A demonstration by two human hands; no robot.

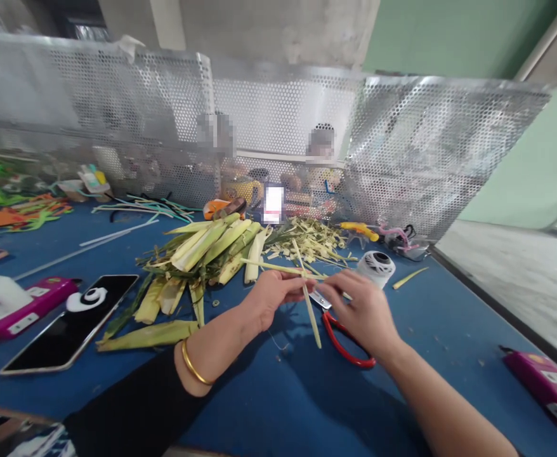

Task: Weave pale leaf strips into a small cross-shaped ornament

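My left hand [271, 293] is closed in a pinch on two thin husk strips that cross each other. One pale green strip [313, 320] slants down toward me; the other strip [262, 263] runs sideways across it. At the right end of the sideways strip, my right hand [361, 308] has its fingers pinched together by the crossing. Its fingertips partly hide the strip. Below the right hand lie scissors [342, 349] with red handles, their blades partly covered. Just behind that hand stands a spool of white thread [376, 271]. A fine thread appears to hang below my left hand.
Corn husks [214, 251] are heaped left of my hands on the blue table [259, 406], with shredded scraps [307, 240] behind. A phone [72, 327] and a purple power strip [31, 308] lie left, another power strip [545, 387] right. A perforated metal screen [278, 114] bounds the back.
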